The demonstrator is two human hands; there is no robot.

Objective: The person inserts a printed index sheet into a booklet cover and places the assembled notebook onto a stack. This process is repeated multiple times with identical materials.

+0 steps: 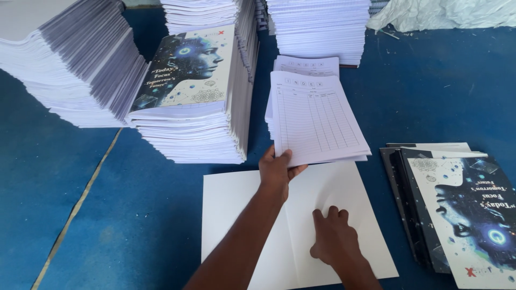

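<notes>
My left hand [276, 171] grips the near-left corner of a thin bundle of ruled white pages [314, 118], lifted slightly over a second bundle [306, 65] behind it. My right hand [334, 239] rests palm down, fingers curled, on an opened white cover sheet [242, 209] lying flat on the blue surface. The bundle's near edge overlaps the far edge of that sheet.
A tall stack of bound notebooks topped by a dark illustrated cover [185, 70] stands at left-centre. Leaning white page stacks [70, 59] sit far left, another white stack [320, 27] at the back. Several illustrated covers [462, 209] lie at right. Crumpled white sacking [441, 13] lies at the back right.
</notes>
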